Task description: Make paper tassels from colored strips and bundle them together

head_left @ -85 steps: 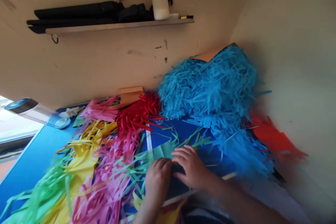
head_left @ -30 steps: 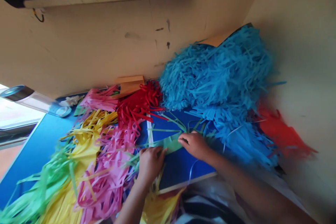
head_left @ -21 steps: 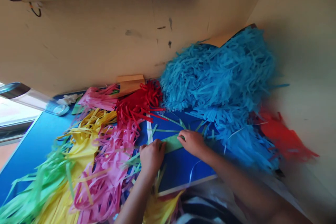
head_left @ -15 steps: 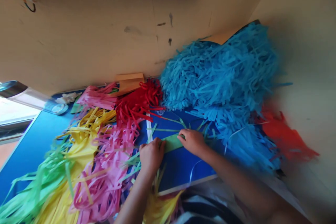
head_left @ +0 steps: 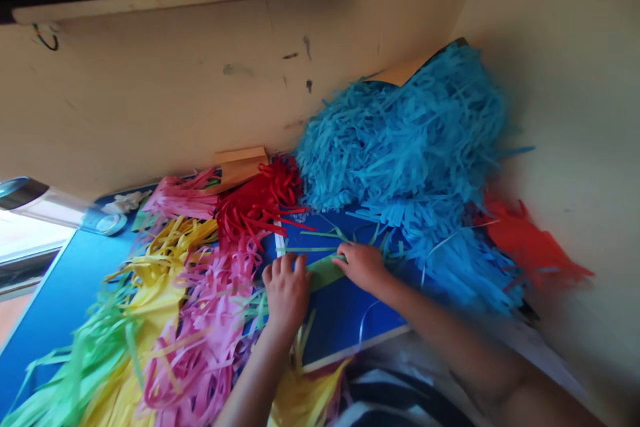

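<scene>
A strip of green tissue paper [head_left: 325, 272] with cut fringe lies across the dark blue board [head_left: 345, 327]. My right hand [head_left: 364, 267] pinches its right part between thumb and fingers. At its left end rests my left hand [head_left: 287, 290], palm down, fingers stretched forward and slightly apart. Green fringe strands [head_left: 257, 307] stick out left of that hand, and others spread on the board beyond my right hand. Pink fringed paper [head_left: 210, 320] lies just left of my left hand. The paper under my left palm is hidden.
A big heap of blue fringed paper [head_left: 405, 140] stands against the wall. Red fringe [head_left: 257, 197], yellow fringe [head_left: 155, 300] and a green fringe bundle [head_left: 85, 360] lie to the left. A clear bottle [head_left: 65, 207] lies at far left. Orange-red paper [head_left: 530, 233] sits at right. A shelf [head_left: 200, 0] juts out above.
My left hand's fingers have uncurled and now reach forward over the strip's left end. My right hand keeps its pinch on the green paper. The camera view has shifted slightly.
</scene>
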`<state>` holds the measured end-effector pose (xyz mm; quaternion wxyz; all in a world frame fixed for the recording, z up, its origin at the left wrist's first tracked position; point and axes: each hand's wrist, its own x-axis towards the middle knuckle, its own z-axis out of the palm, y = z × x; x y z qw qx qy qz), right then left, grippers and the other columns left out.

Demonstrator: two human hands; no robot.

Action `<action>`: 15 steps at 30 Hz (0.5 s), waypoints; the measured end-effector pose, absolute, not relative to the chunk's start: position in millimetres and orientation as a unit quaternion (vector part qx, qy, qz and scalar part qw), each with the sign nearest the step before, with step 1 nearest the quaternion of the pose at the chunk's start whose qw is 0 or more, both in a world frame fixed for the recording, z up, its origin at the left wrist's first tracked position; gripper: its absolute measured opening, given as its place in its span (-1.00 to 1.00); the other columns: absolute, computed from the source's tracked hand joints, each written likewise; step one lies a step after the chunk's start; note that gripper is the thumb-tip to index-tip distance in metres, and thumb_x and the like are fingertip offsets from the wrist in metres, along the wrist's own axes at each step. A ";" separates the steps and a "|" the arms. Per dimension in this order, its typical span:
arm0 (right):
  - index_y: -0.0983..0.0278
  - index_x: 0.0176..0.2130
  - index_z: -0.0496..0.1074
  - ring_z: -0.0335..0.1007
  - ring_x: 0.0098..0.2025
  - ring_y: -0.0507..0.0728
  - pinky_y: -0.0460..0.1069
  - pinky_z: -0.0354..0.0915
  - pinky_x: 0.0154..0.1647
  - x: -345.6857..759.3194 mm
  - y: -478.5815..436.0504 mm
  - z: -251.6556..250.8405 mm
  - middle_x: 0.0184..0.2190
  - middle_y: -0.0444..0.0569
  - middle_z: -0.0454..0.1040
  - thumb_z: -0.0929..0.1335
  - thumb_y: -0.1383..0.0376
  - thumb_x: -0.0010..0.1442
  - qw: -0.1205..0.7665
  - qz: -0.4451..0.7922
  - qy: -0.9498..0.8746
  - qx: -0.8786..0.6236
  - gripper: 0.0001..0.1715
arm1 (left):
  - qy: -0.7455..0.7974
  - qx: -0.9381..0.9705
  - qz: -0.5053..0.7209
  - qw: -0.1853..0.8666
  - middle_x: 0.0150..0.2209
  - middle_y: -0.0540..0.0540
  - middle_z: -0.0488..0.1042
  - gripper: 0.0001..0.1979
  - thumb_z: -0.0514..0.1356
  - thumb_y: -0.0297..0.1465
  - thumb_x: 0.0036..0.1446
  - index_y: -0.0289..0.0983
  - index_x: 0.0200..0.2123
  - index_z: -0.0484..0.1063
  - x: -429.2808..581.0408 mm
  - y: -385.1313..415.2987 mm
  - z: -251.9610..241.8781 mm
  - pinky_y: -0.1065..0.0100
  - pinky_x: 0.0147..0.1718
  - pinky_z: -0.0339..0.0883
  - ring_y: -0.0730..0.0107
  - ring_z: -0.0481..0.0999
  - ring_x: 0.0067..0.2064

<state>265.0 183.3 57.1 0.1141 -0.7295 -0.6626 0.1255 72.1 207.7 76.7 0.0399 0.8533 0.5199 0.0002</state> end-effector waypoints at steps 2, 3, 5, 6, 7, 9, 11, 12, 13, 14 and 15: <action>0.23 -0.23 0.48 0.48 -0.25 0.19 0.00 0.18 -0.28 276.0 184.7 66.3 -0.27 0.01 0.56 0.41 0.24 0.24 0.116 0.096 -0.653 -0.742 -0.89 | 0.427 0.903 0.004 0.043 -0.01 -0.20 0.51 -0.72 0.04 -0.45 0.28 -0.18 -0.03 0.47 71.5 210.5 77.6 0.11 0.01 0.16 0.10 0.43 0.02; 0.27 -0.19 0.47 0.47 -0.20 0.23 0.04 0.19 -0.22 282.5 184.4 72.0 -0.24 0.08 0.55 0.40 0.27 0.24 0.119 0.078 -0.644 -0.751 -0.87 | 0.383 0.922 0.000 0.049 -0.08 -0.15 0.54 -0.74 0.05 -0.49 0.25 -0.17 -0.11 0.50 70.8 211.5 78.1 0.16 -0.01 0.19 0.16 0.45 -0.03; 0.31 -0.11 0.45 0.42 -0.08 0.29 0.11 0.16 -0.08 293.1 180.2 83.1 -0.14 0.16 0.51 0.37 0.33 0.23 0.131 0.047 -0.634 -0.761 -0.80 | 0.331 0.942 -0.008 0.057 -0.21 -0.11 0.55 -0.75 0.09 -0.54 0.19 -0.18 -0.20 0.52 69.4 211.4 79.8 0.18 -0.03 0.22 0.22 0.48 -0.13; 0.30 -0.08 0.45 0.39 -0.04 0.29 0.12 0.14 -0.02 295.8 176.2 87.0 -0.11 0.15 0.50 0.36 0.34 0.23 0.138 0.043 -0.660 -0.737 -0.78 | 0.318 0.946 -0.009 0.055 -0.23 -0.12 0.54 -0.76 0.10 -0.55 0.16 -0.21 -0.20 0.52 68.8 210.0 81.3 0.13 0.02 0.21 0.20 0.48 -0.15; 0.28 -0.07 0.44 0.37 -0.01 0.27 0.13 0.12 0.02 296.3 171.3 89.3 -0.09 0.11 0.50 0.35 0.34 0.23 0.143 0.046 -0.708 -0.690 -0.76 | 0.313 0.948 -0.007 0.050 -0.22 -0.14 0.54 -0.77 0.12 -0.54 0.13 -0.24 -0.18 0.51 68.6 207.9 83.1 0.05 0.08 0.16 0.16 0.48 -0.14; 0.25 -0.07 0.44 0.37 -0.04 0.20 0.11 0.08 0.08 291.1 161.2 88.2 -0.12 0.03 0.52 0.33 0.36 0.22 0.141 0.060 -0.816 -0.558 -0.75 | 0.316 0.948 0.003 0.037 -0.19 -0.19 0.52 -0.75 0.16 -0.48 0.09 -0.28 -0.15 0.51 69.2 202.7 87.0 -0.10 0.17 0.04 0.07 0.47 -0.11; 0.28 -0.06 0.43 0.39 -0.09 0.18 0.12 0.07 0.07 282.1 154.8 81.0 -0.16 0.03 0.53 0.32 0.39 0.20 0.125 0.062 -0.872 -0.469 -0.72 | 0.328 0.944 0.014 0.024 -0.19 -0.21 0.52 -0.73 0.16 -0.47 0.06 -0.30 -0.13 0.51 70.6 198.6 89.4 -0.17 0.19 -0.02 0.04 0.47 -0.11; 0.30 -0.05 0.43 0.39 -0.11 0.19 0.12 0.08 0.05 278.3 154.1 76.4 -0.17 0.05 0.54 0.31 0.41 0.20 0.117 0.057 -0.876 -0.464 -0.70 | 0.334 0.942 0.018 0.019 -0.20 -0.21 0.52 -0.72 0.15 -0.49 0.06 -0.30 -0.13 0.51 71.2 197.5 89.5 -0.18 0.19 -0.01 0.05 0.48 -0.12; 0.31 -0.05 0.43 0.39 -0.12 0.19 0.13 0.08 0.03 276.0 155.0 71.9 -0.18 0.06 0.54 0.30 0.42 0.20 0.114 0.052 -0.873 -0.471 -0.70 | 0.338 0.941 0.021 0.016 -0.20 -0.21 0.53 -0.71 0.13 -0.52 0.06 -0.30 -0.14 0.51 71.7 197.1 88.9 -0.18 0.19 -0.01 0.06 0.49 -0.13; 0.31 -0.07 0.45 0.39 -0.12 0.19 0.12 0.08 0.01 276.1 157.6 67.9 -0.19 0.07 0.55 0.29 0.43 0.19 0.116 0.055 -0.868 -0.480 -0.71 | 0.339 0.940 0.023 0.014 -0.21 -0.20 0.54 -0.70 0.11 -0.55 0.06 -0.29 -0.14 0.51 71.9 197.3 87.5 -0.18 0.20 -0.01 0.08 0.50 -0.14; 0.30 -0.11 0.47 0.40 -0.14 0.19 0.12 0.09 0.00 279.1 161.6 64.8 -0.22 0.07 0.56 0.30 0.43 0.18 0.124 0.062 -0.860 -0.492 -0.73 | 0.340 0.940 0.025 0.013 -0.20 -0.19 0.54 -0.68 0.10 -0.57 0.07 -0.28 -0.13 0.51 71.7 197.9 85.5 -0.18 0.20 -0.02 0.09 0.50 -0.14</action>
